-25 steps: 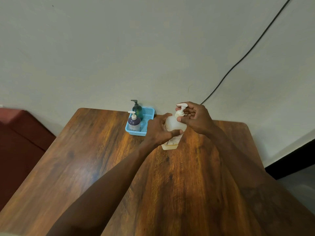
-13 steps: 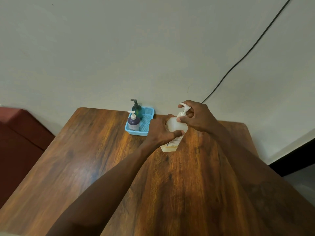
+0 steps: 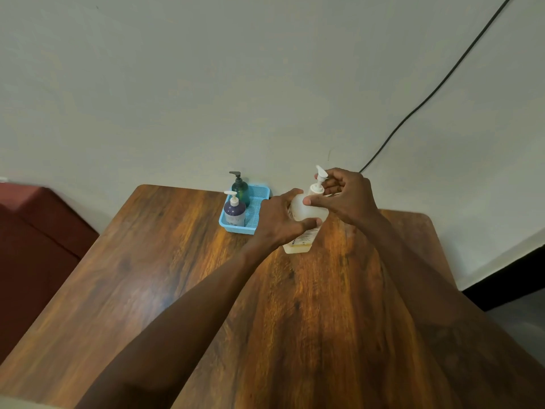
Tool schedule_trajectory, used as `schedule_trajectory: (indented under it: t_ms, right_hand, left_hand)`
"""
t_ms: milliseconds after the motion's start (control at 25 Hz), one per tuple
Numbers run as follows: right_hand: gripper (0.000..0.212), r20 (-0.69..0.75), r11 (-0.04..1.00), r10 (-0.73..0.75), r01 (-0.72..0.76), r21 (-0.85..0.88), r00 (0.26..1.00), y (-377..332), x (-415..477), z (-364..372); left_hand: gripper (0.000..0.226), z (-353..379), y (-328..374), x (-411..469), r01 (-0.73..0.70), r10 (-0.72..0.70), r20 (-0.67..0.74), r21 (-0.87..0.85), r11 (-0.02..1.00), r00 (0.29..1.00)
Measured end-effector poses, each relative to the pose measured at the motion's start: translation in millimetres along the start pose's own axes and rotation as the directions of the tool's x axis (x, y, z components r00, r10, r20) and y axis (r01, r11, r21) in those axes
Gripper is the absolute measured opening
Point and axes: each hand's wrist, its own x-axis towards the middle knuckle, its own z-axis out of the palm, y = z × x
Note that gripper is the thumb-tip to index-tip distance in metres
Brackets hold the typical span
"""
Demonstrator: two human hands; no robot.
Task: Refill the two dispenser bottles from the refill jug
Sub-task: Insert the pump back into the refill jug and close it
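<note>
Pale wall behind, black cable running diagonally down it. Wooden table filled most of the head view. We saw a dark red block at far left, cut off by the edge, so we could not tell what it was.

Left hand wrapped round the body of the refill jug, which was tilted near the table's far edge. The hand hid the jug's left side and the label was too small to read. We could not tell if the base touched the wood.

Right hand had fingers curled at the white pump, thumb on the jug's shoulder. The collar was hidden.

The green bottle and purple bottle stood upright in the blue tray, just left of the jug.
</note>
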Motion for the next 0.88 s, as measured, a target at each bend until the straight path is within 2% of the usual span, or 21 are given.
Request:
schedule_trajectory:
  t_ms: [80,240,320,400,520,680,800,880]
  right_hand:
    - [0.053,0.032,0.998,-0.03,0.028,0.061,0.999,0.7,0.1,-1.0]
    - [0.06,0.25,0.962,-0.065,-0.006,0.272,0.966,4.6,3.5,-13.7]
    - [0.062,0.325,0.967,-0.085,-0.001,0.256,0.942,6.6,7.3,-19.2]
    - [0.062,0.393,0.986,-0.095,0.031,0.166,0.915,7.3,10.1,-19.4]
    - [0.062,0.417,0.995,-0.076,0.039,0.096,0.906,7.2,9.9,-19.0]
    - [0.06,0.296,0.998,-0.05,0.036,0.055,0.954,-1.9,9.5,-23.9]
    - [0.055,0.037,0.985,-0.033,0.038,-0.167,0.999,-8.7,8.1,-20.6]
    - [0.057,-0.075,0.977,-0.028,0.011,-0.215,0.997,-13.2,4.3,-13.8]
  left_hand:
    - [0.067,0.7,0.4,0.1,-0.015,0.015,0.011,-0.016,1.0,1.0]
    - [0.067,-0.3,-6.0,0.8,-0.011,0.017,0.074,-0.079,0.997,0.997]
    - [0.069,-0.1,-7.3,0.5,-0.023,0.03,0.086,-0.08,0.997,0.996]
    - [0.068,0.8,-7.4,0.0,-0.037,0.044,0.089,-0.077,0.996,0.995]
    - [0.068,5.1,-6.1,-1.1,-0.03,0.04,0.083,-0.111,0.993,0.996]
    - [0.072,10.7,-2.0,-0.9,0.026,-0.024,0.013,-0.152,0.988,1.0]
    - [0.059,9.2,8.9,2.6,-0.021,0.02,-0.012,-0.129,0.991,1.0]
    - [0.054,5.1,17.8,7.4,-0.068,0.067,-0.015,-0.121,0.99,0.998]
